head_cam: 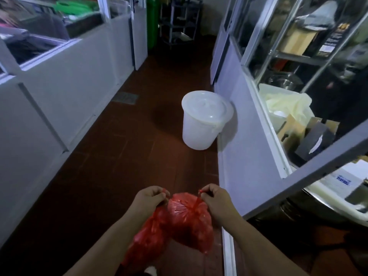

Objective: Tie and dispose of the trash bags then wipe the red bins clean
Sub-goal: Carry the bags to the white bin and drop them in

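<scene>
A full red plastic trash bag [185, 220] hangs in front of me over the dark red tiled floor, low in the head view. My left hand [150, 198] pinches one twisted end of the bag's mouth. My right hand [214, 196] pinches the other end, pulled out to the right. The two ends stretch apart across the top of the bag. A second bulge of red plastic [145, 242] sags below my left forearm. No red bin is in view.
A white lidded plastic bucket [203, 120] stands on the floor against the right partition [235, 152]. White partition walls line a narrow corridor [119, 156]. Glass-fronted shelves [298, 108] on the right hold boxes and bags. A green bin [153, 22] and a metal rack [179, 20] stand at the far end.
</scene>
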{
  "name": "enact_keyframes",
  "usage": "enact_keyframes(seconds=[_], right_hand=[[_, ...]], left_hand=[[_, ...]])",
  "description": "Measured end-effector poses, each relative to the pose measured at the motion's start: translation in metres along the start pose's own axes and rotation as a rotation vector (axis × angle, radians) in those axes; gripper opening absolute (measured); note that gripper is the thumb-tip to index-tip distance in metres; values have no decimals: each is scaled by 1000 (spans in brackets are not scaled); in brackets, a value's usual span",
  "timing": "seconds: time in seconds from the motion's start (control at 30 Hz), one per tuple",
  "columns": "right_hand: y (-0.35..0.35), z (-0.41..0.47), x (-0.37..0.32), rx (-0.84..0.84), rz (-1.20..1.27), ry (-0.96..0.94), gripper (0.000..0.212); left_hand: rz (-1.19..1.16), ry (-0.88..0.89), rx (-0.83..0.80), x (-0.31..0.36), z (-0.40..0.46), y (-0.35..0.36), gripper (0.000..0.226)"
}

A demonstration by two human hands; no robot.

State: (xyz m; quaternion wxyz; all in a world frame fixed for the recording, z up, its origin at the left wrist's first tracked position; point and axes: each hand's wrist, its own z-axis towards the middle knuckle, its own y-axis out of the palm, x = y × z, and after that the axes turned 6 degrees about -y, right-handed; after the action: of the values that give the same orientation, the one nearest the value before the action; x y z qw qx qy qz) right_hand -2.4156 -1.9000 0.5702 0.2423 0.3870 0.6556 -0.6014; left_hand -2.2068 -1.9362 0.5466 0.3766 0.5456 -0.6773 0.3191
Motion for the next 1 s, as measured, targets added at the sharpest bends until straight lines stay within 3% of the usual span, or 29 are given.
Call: enact_keyframes(seconds=[0.17,0.37,0.6,0.7,0.83,1.0], right_hand=[[-16,97,-14,10,-128,-152,16],[-42,239,-12,56,-305,-511,7],[-108,403,-16,11,-416,-819,5],[-128,467,-16,23,-429,-842,5],[-136,540,-13,63,-419,-833,6],[-135,636,-1,104,-436,-743,9]], left_hand=[[153,81,-68,51,81,22,25],[177,172,-52,117,202,62,36],[211,150,72,206,334,119,15],[62,71,86,234,379,132,14],[-197,-38,31,262,438,141,28],[-298,-102,-17,299,530,141,31]])
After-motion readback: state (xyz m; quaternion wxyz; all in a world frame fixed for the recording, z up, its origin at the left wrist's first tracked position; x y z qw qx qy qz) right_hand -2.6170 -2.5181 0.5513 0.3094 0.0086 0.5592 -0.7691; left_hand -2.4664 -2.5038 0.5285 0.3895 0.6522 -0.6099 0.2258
